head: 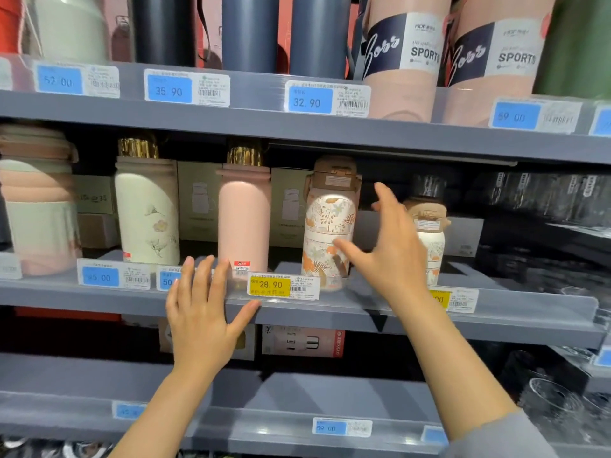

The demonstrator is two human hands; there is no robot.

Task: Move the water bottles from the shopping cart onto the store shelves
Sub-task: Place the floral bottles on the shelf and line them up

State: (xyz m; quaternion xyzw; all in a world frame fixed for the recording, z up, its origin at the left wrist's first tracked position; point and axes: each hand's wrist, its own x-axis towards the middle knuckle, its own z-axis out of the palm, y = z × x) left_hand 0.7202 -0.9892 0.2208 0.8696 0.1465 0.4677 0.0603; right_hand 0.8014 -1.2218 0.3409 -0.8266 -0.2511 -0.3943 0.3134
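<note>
Grey metal shelving [297, 127] is being viewed head-on, three tiers showing. On the middle shelf [330, 309] a floral bottle [330, 226], white with orange leaf print and a tan cap, is standing upright just behind the yellow 28.90 price tag [270, 285]. The right hand [386, 246] is being held just beside this bottle on its right, fingers straight and spread wide, gripping nothing; the index fingertip appears to be touching the lower body of the bottle, though contact cannot be confirmed because of blur. A second floral bottle [429, 233], smaller in view, is standing behind the right hand and is being partly hidden by it.

The left hand [201, 312] is being held flat against the front edge of the middle shelf, fingers straight and slightly splayed, thumb pointing towards the yellow tag, nothing held. Its fingertips are overlapping a blue price tag [167, 279].

Left of the floral bottle, a plain pink bottle [244, 219] and a cream bottle [147, 209] with a flower motif are standing upright, both with gold caps. On the top shelf, dark blue bottles [284, 31] and pink bottles [406, 61] with "SPORTS" labels are being displayed. Clear glassware [555, 404] is showing at lower right.
</note>
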